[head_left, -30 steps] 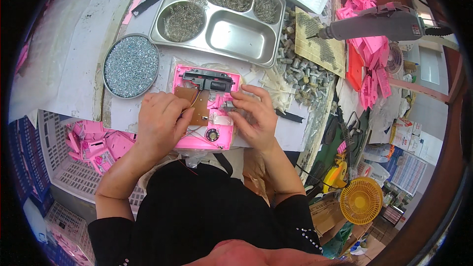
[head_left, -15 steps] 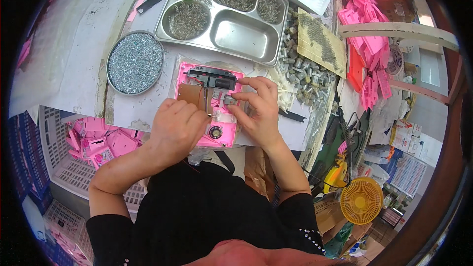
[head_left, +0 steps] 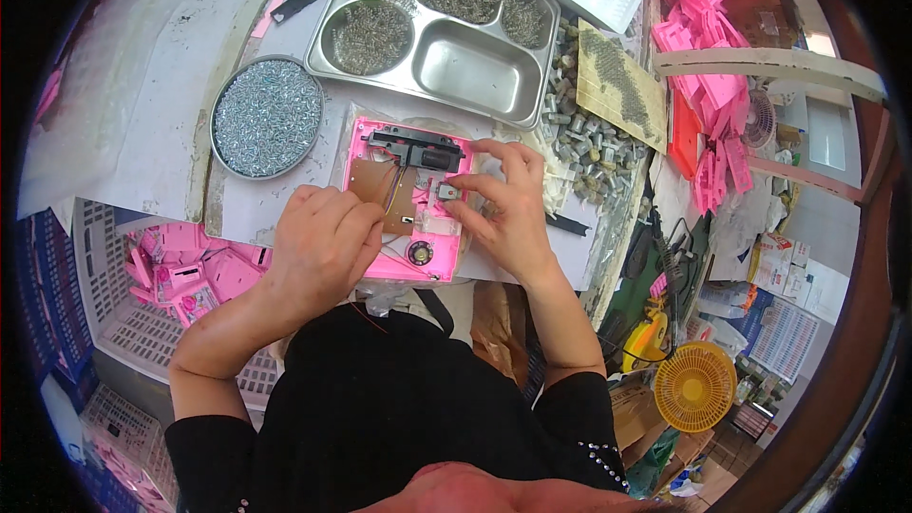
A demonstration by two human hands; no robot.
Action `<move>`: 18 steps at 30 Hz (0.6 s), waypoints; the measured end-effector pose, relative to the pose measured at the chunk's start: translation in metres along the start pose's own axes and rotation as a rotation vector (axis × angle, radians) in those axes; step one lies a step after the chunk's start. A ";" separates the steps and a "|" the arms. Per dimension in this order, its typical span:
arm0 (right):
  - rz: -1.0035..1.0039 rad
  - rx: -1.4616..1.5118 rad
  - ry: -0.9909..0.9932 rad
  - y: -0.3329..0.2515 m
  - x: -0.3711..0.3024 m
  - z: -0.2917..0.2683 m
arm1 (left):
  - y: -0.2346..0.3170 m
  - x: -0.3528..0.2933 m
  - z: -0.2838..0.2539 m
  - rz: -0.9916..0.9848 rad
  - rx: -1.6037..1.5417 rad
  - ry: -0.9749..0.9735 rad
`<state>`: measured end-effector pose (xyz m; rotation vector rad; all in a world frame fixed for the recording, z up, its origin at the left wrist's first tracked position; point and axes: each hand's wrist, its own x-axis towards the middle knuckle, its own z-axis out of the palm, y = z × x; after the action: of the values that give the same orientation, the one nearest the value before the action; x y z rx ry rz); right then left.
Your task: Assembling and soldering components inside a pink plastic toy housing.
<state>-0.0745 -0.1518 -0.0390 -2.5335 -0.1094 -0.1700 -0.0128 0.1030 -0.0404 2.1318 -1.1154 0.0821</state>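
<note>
A pink plastic housing (head_left: 446, 265) lies open on the bench before me. Inside it are a black mechanism (head_left: 418, 150) along the far side, a brown circuit board (head_left: 370, 182) with thin wires, and a round dark part (head_left: 419, 253) near the front. My right hand (head_left: 513, 209) pinches a small silver motor (head_left: 446, 192) between thumb and forefinger, at the housing's right half. My left hand (head_left: 328, 239) is closed over the housing's left edge, beside the board. Its fingertips are pressed together near the wires; what they hold is too small to make out.
A round dish of screws (head_left: 266, 119) stands left of the housing. Behind is a metal compartment tray (head_left: 475, 66) with springs. Many small metal motors (head_left: 594, 147) lie to the right, beside a yellowish card (head_left: 622, 85). A crate (head_left: 123, 313) of pink parts sits lower left.
My left hand has moved slightly left and back off the board, uncovering more of it. My right hand stays at the motor, with its fingers slightly shifted.
</note>
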 end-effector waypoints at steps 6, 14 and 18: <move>-0.198 -0.082 0.157 -0.028 0.016 0.015 | -0.003 0.001 0.000 0.010 0.001 0.012; -0.282 -0.086 0.201 -0.028 0.031 0.035 | 0.002 0.006 -0.023 -0.053 0.042 0.140; -0.209 0.049 0.248 -0.019 0.023 0.028 | 0.023 0.003 -0.031 0.013 -0.125 0.235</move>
<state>-0.0514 -0.1192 -0.0476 -2.4265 -0.2760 -0.5552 -0.0200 0.1112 -0.0035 1.9472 -0.9711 0.2559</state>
